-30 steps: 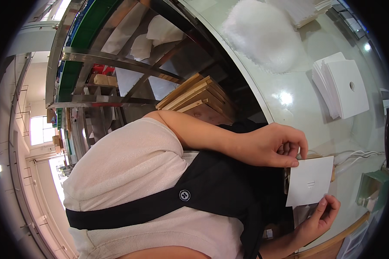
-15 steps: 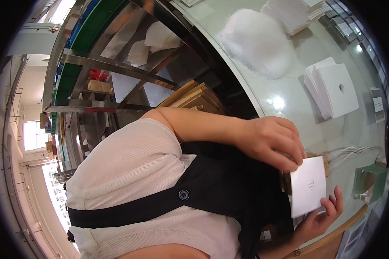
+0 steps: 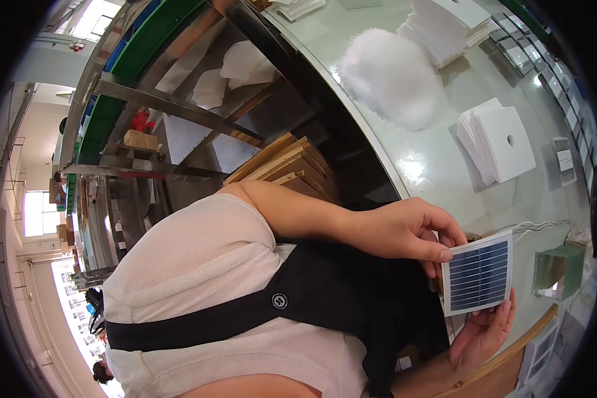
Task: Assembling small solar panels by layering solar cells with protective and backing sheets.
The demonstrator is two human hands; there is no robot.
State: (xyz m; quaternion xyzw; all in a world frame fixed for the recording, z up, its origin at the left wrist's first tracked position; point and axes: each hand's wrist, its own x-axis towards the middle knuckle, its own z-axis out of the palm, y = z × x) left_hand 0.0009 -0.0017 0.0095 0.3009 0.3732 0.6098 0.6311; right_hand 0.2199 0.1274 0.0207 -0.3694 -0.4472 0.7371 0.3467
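A small square solar panel [image 3: 478,273], dark blue with pale lines and a white border, faces up between my hands. My left hand [image 3: 414,229] pinches its upper left corner, thumb on the face and the other fingers bent underneath. Along the lower edge, my right hand [image 3: 487,331] supports the panel with its fingertips at the lower right corner; part of that hand is hidden behind the panel. Just beyond the panel run thin white cables [image 3: 537,225] on the pale table [image 3: 438,192].
A stack of white square sheets with a round hole [image 3: 507,146] lies on the table, near a fluffy white heap [image 3: 391,79] and more white sheets [image 3: 444,30]. Dark panels [image 3: 524,50] line the far edge. A green glass block [image 3: 558,273] stands right. Wooden boards [image 3: 292,166] lean below the table.
The panel has been turned over from its white back to its blue face. My right hand, its fingers spread before, now bears against the lower edge.
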